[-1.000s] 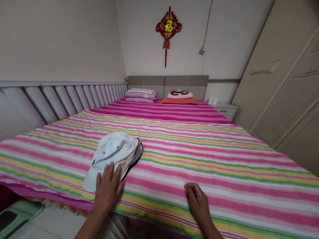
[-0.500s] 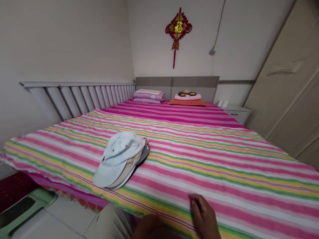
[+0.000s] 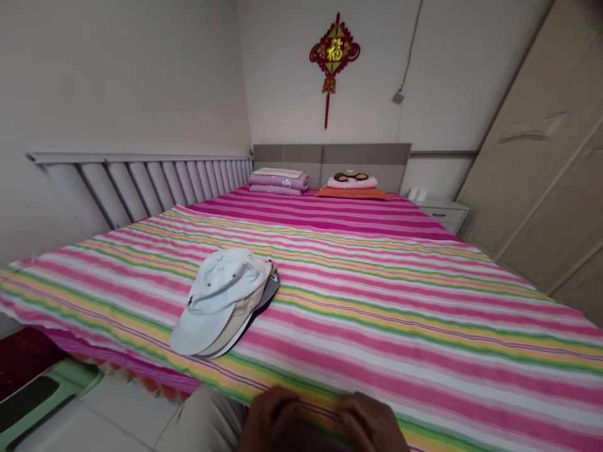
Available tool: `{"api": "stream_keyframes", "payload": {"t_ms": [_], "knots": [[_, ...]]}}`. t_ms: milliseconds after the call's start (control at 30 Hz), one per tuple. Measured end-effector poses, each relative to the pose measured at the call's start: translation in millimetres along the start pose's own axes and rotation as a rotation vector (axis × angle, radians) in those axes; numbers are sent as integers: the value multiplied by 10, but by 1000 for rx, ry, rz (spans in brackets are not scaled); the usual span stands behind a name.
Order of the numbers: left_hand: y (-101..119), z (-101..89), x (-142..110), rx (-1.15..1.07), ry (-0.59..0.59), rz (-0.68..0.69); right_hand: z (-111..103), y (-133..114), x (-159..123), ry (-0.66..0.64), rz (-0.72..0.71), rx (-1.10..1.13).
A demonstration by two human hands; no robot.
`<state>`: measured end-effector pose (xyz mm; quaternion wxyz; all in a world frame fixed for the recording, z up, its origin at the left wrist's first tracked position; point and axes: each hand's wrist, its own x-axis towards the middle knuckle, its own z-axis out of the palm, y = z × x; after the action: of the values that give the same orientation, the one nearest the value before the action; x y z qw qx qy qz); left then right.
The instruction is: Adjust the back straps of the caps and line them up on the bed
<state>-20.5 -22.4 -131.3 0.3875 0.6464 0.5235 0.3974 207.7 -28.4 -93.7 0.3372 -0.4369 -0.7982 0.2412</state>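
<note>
The baseball caps look already stacked: a pale-blue cap sits on top of a beige cap, with a dark-grey one beneath, brims toward seven or eight o'clock. No unstacked cap shows, so likely little or nothing is left. The pile rests on the striped bedsheet, at eleven o'clock from the left hand and about ten from the right hand. Both hands are curled, apart from the caps; whether they grip anything, I cannot tell.
</note>
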Motion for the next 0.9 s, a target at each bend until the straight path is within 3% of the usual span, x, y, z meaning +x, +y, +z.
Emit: {"api": "stream_keyframes", "payload": {"t_ms": [133,300,400,633,900], "knots": [[510,-180,332,-96,199,-47,-340,-239,259,255,189,381],[983,-311,617,-86,285,-27,-557,-403,535,491,434,811],[1054,-309,683,-5,246,-21,-590,-443,610,562,470,901],[1083,-252,783,179,192,-7,-558,-480,639,607,473,878],[1156,-210,781,164,216,30,-505,-500,658,613,458,855]]}}
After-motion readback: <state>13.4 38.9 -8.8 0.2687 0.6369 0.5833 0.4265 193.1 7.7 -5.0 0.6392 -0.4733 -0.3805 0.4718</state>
